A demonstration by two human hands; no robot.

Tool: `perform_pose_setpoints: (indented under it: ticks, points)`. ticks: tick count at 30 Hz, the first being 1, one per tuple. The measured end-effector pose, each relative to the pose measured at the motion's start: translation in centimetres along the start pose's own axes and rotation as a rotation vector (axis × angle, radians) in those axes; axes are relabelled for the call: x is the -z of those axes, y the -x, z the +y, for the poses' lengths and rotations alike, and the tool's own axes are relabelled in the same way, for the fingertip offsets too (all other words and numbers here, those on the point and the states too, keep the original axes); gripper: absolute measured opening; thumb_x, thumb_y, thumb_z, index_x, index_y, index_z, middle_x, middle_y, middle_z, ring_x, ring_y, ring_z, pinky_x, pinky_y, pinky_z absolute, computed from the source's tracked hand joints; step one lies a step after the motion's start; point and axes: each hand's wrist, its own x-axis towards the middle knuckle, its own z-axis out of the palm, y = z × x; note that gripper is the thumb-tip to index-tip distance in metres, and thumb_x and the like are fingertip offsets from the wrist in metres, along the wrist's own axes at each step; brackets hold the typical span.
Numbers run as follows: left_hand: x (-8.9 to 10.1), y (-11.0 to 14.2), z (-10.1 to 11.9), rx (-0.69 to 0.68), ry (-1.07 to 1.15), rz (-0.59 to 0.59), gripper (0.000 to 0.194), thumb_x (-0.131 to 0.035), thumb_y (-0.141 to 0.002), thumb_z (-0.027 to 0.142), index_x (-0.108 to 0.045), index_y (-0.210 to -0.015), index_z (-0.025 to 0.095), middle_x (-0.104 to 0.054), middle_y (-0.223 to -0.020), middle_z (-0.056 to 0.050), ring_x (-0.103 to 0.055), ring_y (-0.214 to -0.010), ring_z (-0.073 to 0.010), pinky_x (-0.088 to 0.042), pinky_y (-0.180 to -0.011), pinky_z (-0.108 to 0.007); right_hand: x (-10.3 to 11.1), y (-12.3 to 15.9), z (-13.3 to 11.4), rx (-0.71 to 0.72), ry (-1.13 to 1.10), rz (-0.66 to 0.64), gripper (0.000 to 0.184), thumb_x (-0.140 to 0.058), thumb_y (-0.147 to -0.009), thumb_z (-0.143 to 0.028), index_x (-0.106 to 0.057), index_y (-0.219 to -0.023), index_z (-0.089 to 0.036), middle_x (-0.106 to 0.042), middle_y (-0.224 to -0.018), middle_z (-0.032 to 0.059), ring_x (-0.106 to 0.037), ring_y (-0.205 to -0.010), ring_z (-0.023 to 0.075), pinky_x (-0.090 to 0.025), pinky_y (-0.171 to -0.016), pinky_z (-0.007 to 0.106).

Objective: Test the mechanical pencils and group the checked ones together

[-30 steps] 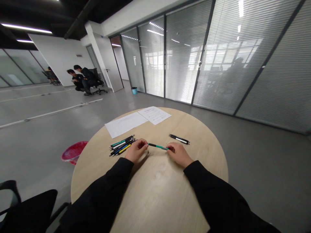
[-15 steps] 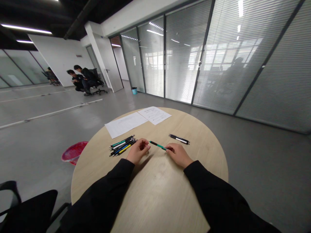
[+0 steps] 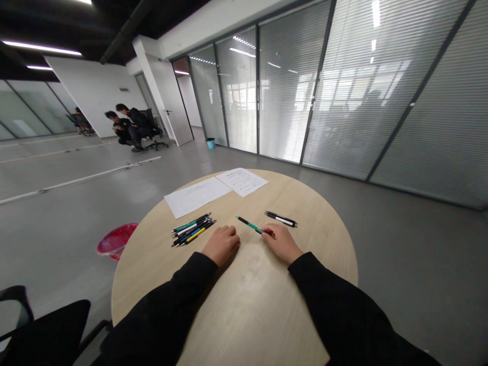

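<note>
A slim green and black pen (image 3: 249, 225) slants up to the left from my right hand (image 3: 280, 243), which pinches its lower end between thumb and fingertips. Its green tip points away, free in the air or just over the table; I cannot tell which. My left hand (image 3: 222, 245) rests knuckles up on the table, a little left of the pen and apart from it. Its fingers are curled under, so anything inside them is hidden. Just left of that hand lies a pile of several pens (image 3: 192, 229) in green, white, blue, yellow and black. Beyond my right hand are black and white pens (image 3: 281, 219), side by side.
Two printed sheets (image 3: 198, 196) lie at the far side of the round wooden table (image 3: 251, 315). A red basket (image 3: 116, 240) stands on the floor at the left, near a black chair (image 3: 49, 330). Two people (image 3: 131, 124) sit far off by an open door.
My left hand has drawn back from the pen's tip and turned palm down onto the table, fingers curled. The right hand keeps its pinch on the pen, almost unmoved.
</note>
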Motion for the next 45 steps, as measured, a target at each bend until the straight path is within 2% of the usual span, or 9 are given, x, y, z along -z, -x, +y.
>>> perform_pose_setpoints:
  ticks: [6, 12, 17, 21, 25, 31, 38, 45]
  points:
    - [-0.2, -0.2, 0.8, -0.004, -0.141, -0.062, 0.02, -0.05, -0.092, 0.018, -0.062, -0.075, 0.017, -0.06, -0.085, -0.009, -0.052, -0.08, -0.0207, -0.034, -0.074, -0.036, -0.3, 0.0, 0.3, -0.014, 0.014, -0.006, 0.01, -0.06, -0.084, -0.018, -0.07, -0.084, -0.018, -0.068, -0.08, 0.0021, -0.058, -0.072, 0.0158, -0.041, -0.068, 0.027]
    - [-0.4, -0.2, 0.9, -0.022, -0.138, -0.011, 0.021, -0.045, -0.094, 0.018, -0.06, -0.079, 0.017, -0.059, -0.085, -0.008, -0.052, -0.078, -0.0209, -0.035, -0.074, -0.036, -0.3, -0.1, 0.5, -0.02, 0.01, -0.009, 0.009, -0.06, -0.084, -0.019, -0.069, -0.083, -0.019, -0.068, -0.078, 0.0014, -0.058, -0.071, 0.0157, -0.041, -0.067, 0.027]
    - [0.0, 0.1, 0.1, 0.06, 0.138, 0.112, 0.018, -0.039, -0.094, 0.018, -0.056, -0.086, 0.018, -0.059, -0.083, -0.007, -0.053, -0.075, -0.0198, -0.038, -0.069, -0.032, -0.2, -0.1, 0.6, -0.012, 0.016, 0.004, 0.009, -0.06, -0.085, -0.017, -0.069, -0.084, -0.019, -0.068, -0.081, 0.0018, -0.058, -0.074, 0.0162, -0.041, -0.069, 0.027]
    - [0.2, 0.4, -0.6, 0.256, 0.375, 0.19, 0.015, -0.04, -0.094, 0.025, -0.053, -0.09, 0.019, -0.057, -0.075, -0.001, -0.052, -0.066, -0.0173, -0.039, -0.064, -0.029, 0.0, -0.1, 0.5, 0.002, 0.03, 0.024, 0.011, -0.059, -0.086, -0.016, -0.069, -0.086, -0.019, -0.069, -0.083, 0.0029, -0.059, -0.077, 0.0173, -0.042, -0.072, 0.029]
    - [-0.3, 0.3, -1.7, 0.421, 0.565, 0.32, 0.014, -0.048, -0.09, 0.031, -0.056, -0.086, 0.019, -0.058, -0.074, 0.0, -0.052, -0.066, -0.0161, -0.04, -0.063, -0.028, 0.1, 0.0, 0.5, 0.022, 0.047, 0.047, 0.012, -0.06, -0.086, -0.014, -0.07, -0.088, -0.019, -0.069, -0.087, 0.0043, -0.059, -0.081, 0.0186, -0.043, -0.077, 0.031]
    - [-1.6, 0.0, -3.1, 0.514, 1.027, 0.403, 0.023, -0.064, -0.079, 0.038, -0.06, -0.085, 0.016, -0.061, -0.073, -0.001, -0.06, -0.067, -0.0158, -0.048, -0.067, -0.03, 0.0, 0.1, 0.6, 0.043, 0.082, 0.021, 0.011, -0.06, -0.086, -0.015, -0.07, -0.089, -0.019, -0.07, -0.089, 0.0054, -0.06, -0.084, 0.0195, -0.043, -0.08, 0.032]
    - [-2.2, 0.0, -3.4, 0.53, 1.15, 0.439, 0.027, -0.071, -0.074, 0.04, -0.063, -0.084, 0.016, -0.063, -0.071, -0.001, -0.061, -0.065, -0.0142, -0.05, -0.067, -0.029, 0.1, 0.0, 0.4, 0.053, 0.091, -0.011, 0.011, -0.06, -0.087, -0.015, -0.069, -0.088, -0.019, -0.069, -0.087, 0.0053, -0.06, -0.083, 0.0196, -0.043, -0.079, 0.032]
    - [-1.9, 0.0, -3.1, 0.544, 1.184, 0.456, 0.03, -0.073, -0.073, 0.042, -0.063, -0.083, 0.015, -0.063, -0.07, -0.001, -0.061, -0.064, -0.0141, -0.051, -0.066, -0.03, 0.0, 0.1, 0.4, 0.058, 0.086, -0.02, 0.01, -0.06, -0.087, -0.015, -0.07, -0.089, -0.019, -0.069, -0.089, 0.0053, -0.06, -0.085, 0.0195, -0.044, -0.08, 0.032]
